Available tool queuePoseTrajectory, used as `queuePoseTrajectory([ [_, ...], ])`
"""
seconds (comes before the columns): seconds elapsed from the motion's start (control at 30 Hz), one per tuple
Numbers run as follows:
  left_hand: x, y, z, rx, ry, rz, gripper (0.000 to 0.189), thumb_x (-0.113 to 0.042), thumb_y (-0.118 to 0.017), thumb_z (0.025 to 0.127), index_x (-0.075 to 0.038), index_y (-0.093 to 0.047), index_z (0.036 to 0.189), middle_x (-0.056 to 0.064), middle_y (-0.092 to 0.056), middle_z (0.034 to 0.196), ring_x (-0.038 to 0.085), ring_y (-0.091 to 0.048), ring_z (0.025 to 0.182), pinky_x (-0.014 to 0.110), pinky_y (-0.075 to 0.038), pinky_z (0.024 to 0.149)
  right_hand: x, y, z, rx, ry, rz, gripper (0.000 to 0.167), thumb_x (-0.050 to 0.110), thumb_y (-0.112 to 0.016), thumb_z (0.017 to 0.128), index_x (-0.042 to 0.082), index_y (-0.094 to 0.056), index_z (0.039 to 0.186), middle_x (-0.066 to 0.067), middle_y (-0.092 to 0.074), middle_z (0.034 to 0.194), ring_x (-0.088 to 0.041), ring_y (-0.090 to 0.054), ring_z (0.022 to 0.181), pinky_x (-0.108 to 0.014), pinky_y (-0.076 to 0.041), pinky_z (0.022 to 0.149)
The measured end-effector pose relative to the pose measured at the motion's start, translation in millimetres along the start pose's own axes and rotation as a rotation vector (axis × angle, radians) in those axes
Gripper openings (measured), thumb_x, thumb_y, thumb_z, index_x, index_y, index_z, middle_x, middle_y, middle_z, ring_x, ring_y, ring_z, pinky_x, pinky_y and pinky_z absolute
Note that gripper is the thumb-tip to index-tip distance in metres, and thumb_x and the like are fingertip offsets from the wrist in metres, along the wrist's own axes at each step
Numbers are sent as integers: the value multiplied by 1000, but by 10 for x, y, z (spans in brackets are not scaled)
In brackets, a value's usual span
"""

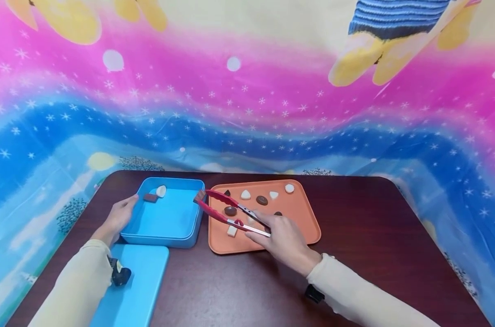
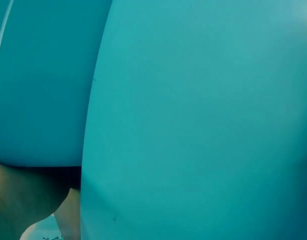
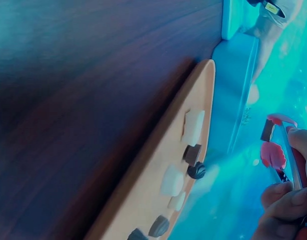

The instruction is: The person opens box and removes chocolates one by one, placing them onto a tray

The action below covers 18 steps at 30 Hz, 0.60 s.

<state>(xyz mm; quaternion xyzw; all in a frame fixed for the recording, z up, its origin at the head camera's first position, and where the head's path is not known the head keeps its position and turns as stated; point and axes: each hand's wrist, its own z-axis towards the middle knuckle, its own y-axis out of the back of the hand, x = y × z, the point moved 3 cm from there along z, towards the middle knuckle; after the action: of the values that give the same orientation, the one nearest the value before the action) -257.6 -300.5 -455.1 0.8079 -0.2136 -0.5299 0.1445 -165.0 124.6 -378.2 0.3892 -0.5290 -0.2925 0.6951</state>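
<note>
My right hand [image 1: 284,238] grips a pair of metal tongs with red tips [image 1: 216,213]. Pinched between those tips is a small brown chocolate piece [image 1: 199,196], held over the right rim of a blue box [image 1: 196,231]. My left hand [image 1: 120,215] holds the box at its left wall; some of its fingers are hidden. Inside the box, a brown bar-shaped chocolate [image 1: 151,198] and a white, shell-like piece [image 1: 161,190] lie by the far left corner. Below the tongs, an orange tray [image 1: 304,222] bears several brown and white pieces, including an oval brown one [image 1: 262,200].
A blue lid [image 1: 142,277] lies flat on the dark wooden table [image 1: 214,290], just in front of the box and below my left forearm. The tray stands close to the box's right side. Behind the table hangs a colourful printed cloth [image 1: 247,118].
</note>
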Motion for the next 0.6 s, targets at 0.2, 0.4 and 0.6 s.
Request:
queuePoseTrajectory([
  [0.2, -6, 14, -6, 1, -2, 4, 83, -66, -14, 103, -11, 4, 162, 25, 6, 169, 54, 2, 153, 74, -10, 121, -121, 52, -111, -7, -43, -17, 59, 44, -80, 85, 19, -66, 137, 9, -48, 58, -10, -39, 50, -23, -31, 45],
  [0.4, -21, 19, -17, -8, -4, 13, 80, -64, -13, 104, -11, 5, 162, 24, 7, 169, 54, 3, 153, 75, -9, 120, -297, 108, -224, -29, -61, -48, 60, 44, -81, 84, 18, -66, 137, 8, -57, 65, -9, -44, 58, -21, -35, 50],
  [0.6, -24, -1, -7, -3, -9, 12, 80, -63, -13, 105, -10, 4, 162, 24, 7, 169, 54, 4, 153, 75, -8, 120, -500, 193, -332, -41, -94, -56, 63, 43, -82, 84, 17, -64, 139, -4, -77, 109, -10, -55, 71, -24, -43, 57],
])
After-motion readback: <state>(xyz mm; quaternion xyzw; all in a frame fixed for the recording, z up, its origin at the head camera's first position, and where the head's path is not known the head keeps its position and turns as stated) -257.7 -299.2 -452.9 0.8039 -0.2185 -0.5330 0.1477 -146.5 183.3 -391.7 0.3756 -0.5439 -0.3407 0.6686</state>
